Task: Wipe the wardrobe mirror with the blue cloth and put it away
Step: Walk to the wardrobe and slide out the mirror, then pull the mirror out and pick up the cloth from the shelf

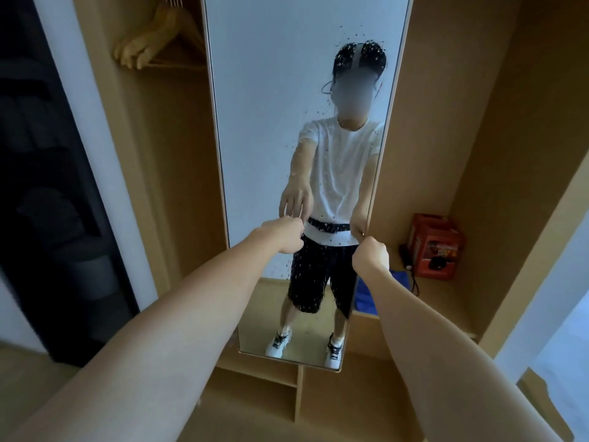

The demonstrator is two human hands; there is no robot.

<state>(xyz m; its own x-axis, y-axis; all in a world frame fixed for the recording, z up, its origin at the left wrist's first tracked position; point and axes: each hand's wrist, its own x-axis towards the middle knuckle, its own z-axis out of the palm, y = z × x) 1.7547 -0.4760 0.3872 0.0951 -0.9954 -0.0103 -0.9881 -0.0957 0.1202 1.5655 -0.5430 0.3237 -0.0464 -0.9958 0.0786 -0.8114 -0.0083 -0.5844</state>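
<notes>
The tall wardrobe mirror (pixel 271 90) stands in front of me, speckled with droplets down its right half. My left hand (pixel 282 234) reaches to the glass at waist height; its reflection shows the fingers apart and nothing in them. My right hand (pixel 371 255) is a fist closed around the mirror's right edge. The blue cloth (pixel 401 277) lies on the wooden shelf just behind my right wrist, mostly hidden by my forearm, and part of it is reflected in the mirror.
An orange box (pixel 435 245) with a black cable sits on the shelf (pixel 439 298) to the right. Wooden hangers (pixel 153 36) hang at the upper left. Low open cubbies (pixel 261 400) lie under the mirror. A dark compartment (pixel 47 186) is on the far left.
</notes>
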